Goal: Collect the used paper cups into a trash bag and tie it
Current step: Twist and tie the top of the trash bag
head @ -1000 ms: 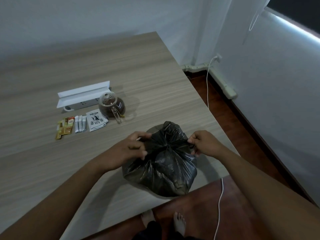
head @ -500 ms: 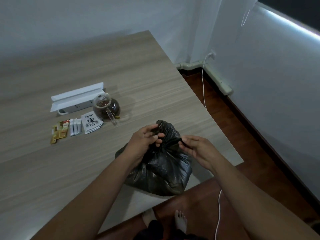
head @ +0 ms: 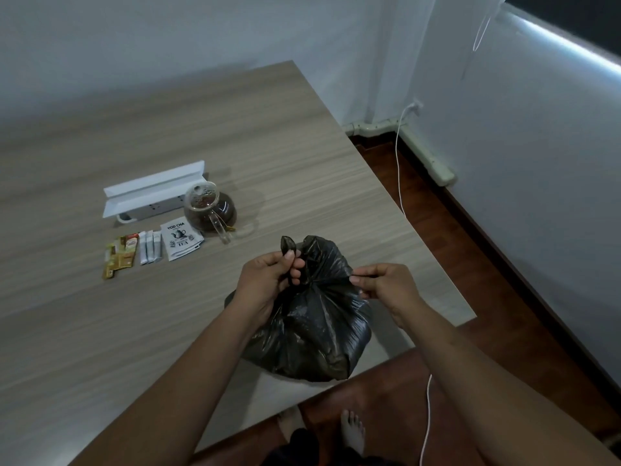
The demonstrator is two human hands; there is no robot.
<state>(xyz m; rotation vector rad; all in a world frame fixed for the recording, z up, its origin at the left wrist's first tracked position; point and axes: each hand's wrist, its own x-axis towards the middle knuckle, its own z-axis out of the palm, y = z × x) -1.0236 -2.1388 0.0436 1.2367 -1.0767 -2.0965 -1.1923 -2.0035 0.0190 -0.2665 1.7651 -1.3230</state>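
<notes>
Trash bag (head: 312,331) between left hand (head: 268,284), right hand (head: 383,287), both gripping

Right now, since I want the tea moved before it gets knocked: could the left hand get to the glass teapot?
Probably yes, once it lets go: the left hand grips a black trash bag flap, and only bare table lies between it and the glass teapot.

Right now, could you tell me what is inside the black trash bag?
Nothing inside shows: the trash bag is opaque and bulging, its neck gathered. The left hand and right hand each pinch a bag end.
</notes>
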